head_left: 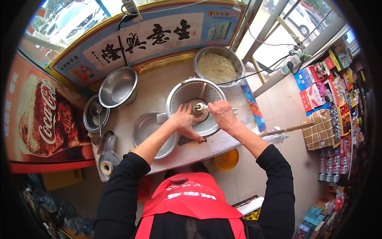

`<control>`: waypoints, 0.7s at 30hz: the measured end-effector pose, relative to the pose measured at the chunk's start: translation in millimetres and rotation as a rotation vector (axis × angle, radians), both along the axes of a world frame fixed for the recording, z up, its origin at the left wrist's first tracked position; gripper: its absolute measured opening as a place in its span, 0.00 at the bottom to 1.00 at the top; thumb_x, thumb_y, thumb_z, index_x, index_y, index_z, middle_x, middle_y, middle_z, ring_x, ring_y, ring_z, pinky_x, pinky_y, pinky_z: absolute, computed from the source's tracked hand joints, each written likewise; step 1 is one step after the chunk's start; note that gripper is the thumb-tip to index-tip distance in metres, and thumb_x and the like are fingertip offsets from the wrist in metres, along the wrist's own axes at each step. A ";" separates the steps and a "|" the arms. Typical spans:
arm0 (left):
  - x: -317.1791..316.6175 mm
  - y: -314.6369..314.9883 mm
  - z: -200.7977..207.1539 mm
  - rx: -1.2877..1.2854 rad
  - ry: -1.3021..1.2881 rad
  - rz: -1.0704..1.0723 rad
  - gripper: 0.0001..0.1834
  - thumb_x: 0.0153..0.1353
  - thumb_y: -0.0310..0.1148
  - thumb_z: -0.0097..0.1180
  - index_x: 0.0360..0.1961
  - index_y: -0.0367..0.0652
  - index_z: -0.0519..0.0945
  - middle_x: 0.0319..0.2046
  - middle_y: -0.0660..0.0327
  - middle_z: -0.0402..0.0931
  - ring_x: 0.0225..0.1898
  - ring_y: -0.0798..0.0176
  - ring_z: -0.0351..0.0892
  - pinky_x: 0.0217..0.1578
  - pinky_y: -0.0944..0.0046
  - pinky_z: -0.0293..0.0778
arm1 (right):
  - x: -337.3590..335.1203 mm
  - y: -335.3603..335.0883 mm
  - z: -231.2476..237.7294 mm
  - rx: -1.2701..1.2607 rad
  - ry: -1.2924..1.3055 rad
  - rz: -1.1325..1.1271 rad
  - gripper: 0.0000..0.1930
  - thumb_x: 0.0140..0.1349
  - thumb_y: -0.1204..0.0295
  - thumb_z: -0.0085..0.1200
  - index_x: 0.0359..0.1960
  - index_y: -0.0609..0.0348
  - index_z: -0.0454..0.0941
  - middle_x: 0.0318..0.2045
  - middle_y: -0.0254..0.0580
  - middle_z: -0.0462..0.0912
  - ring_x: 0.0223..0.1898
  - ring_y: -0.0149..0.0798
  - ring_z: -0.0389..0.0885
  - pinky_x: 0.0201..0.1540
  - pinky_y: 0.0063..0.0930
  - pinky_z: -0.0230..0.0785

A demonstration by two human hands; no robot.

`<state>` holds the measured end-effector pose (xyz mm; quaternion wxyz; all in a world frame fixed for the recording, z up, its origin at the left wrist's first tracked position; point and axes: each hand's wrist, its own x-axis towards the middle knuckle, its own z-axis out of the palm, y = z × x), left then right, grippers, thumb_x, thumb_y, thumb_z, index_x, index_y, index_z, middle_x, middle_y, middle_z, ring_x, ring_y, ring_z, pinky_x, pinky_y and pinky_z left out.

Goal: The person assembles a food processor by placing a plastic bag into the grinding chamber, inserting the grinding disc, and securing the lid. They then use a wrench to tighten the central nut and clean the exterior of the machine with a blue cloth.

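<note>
A round metal drum (175, 97) with a perforated inner wall stands on the table before me. In its middle is a round hub (202, 114) with a metal nut or shaft end on top. My right hand (223, 114) is closed around a wrench (202, 106); one of its ends sits at the hub's top and the other shows past my knuckles. My left hand (184, 119) lies against the hub's left side, fingers stretched out and thumb apart toward the drum's near rim. My palm hides part of the hub.
A shallow metal basin (144, 137) is left of the drum. Further left are a deep bowl (119, 85), a pan with a ladle (96, 109) and a metal scoop (106, 142). A basin of pale shredded food (217, 67) stands behind. An orange bucket (227, 160) is below the table edge (179, 165).
</note>
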<state>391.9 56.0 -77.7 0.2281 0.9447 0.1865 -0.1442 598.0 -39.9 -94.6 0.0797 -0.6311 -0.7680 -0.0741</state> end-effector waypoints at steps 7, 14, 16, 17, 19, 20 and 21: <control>26.0 -48.1 -8.2 0.017 -0.116 0.416 0.56 0.38 0.76 0.63 0.66 0.53 0.75 0.68 0.18 0.46 0.72 0.18 0.41 0.71 0.34 0.40 | -35.0 -12.8 -7.5 0.081 0.047 -0.296 0.04 0.59 0.67 0.58 0.32 0.48 0.76 0.28 0.35 0.79 0.36 0.40 0.81 0.42 0.36 0.68; 9.3 -40.3 -2.7 -0.058 -0.034 0.215 0.42 0.57 0.68 0.56 0.56 0.40 0.81 0.53 0.36 0.75 0.58 0.38 0.72 0.64 0.38 0.59 | 22.8 27.1 2.2 0.050 0.047 0.053 0.03 0.61 0.63 0.59 0.34 0.41 0.80 0.31 0.31 0.78 0.42 0.34 0.78 0.50 0.36 0.61; -22.0 -23.8 0.3 0.066 -0.227 0.039 0.41 0.57 0.68 0.56 0.58 0.44 0.80 0.52 0.41 0.76 0.60 0.40 0.71 0.63 0.38 0.59 | 28.7 37.7 6.7 0.028 0.023 0.119 0.03 0.62 0.63 0.57 0.37 0.41 0.80 0.33 0.32 0.77 0.44 0.35 0.78 0.52 0.35 0.61; -34.0 -17.3 1.0 0.066 -0.239 -0.035 0.37 0.60 0.64 0.55 0.59 0.46 0.79 0.54 0.44 0.76 0.62 0.42 0.69 0.65 0.37 0.55 | 30.7 41.4 9.5 0.004 0.006 0.153 0.04 0.63 0.64 0.57 0.38 0.41 0.80 0.33 0.32 0.77 0.44 0.35 0.78 0.52 0.35 0.61; -45.0 -16.3 -1.4 0.127 -0.342 -0.119 0.34 0.63 0.61 0.53 0.59 0.47 0.79 0.55 0.48 0.77 0.63 0.44 0.69 0.66 0.37 0.54 | 32.2 43.9 13.7 -0.067 -0.073 0.196 0.09 0.64 0.65 0.56 0.45 0.41 0.79 0.33 0.34 0.76 0.44 0.36 0.78 0.52 0.34 0.62; -47.6 -16.7 -2.6 0.161 -0.341 -0.163 0.32 0.65 0.60 0.52 0.59 0.47 0.79 0.56 0.49 0.77 0.64 0.44 0.69 0.66 0.37 0.53 | 32.5 44.7 15.1 -0.057 -0.110 0.222 0.10 0.64 0.65 0.55 0.46 0.41 0.79 0.34 0.34 0.76 0.44 0.36 0.78 0.52 0.34 0.63; -48.6 -17.7 -3.6 0.154 -0.361 -0.156 0.28 0.68 0.56 0.50 0.58 0.48 0.80 0.57 0.55 0.78 0.65 0.48 0.69 0.67 0.38 0.52 | 33.6 45.2 16.2 -0.052 -0.155 0.236 0.10 0.64 0.66 0.55 0.47 0.42 0.78 0.34 0.34 0.76 0.44 0.37 0.78 0.52 0.34 0.63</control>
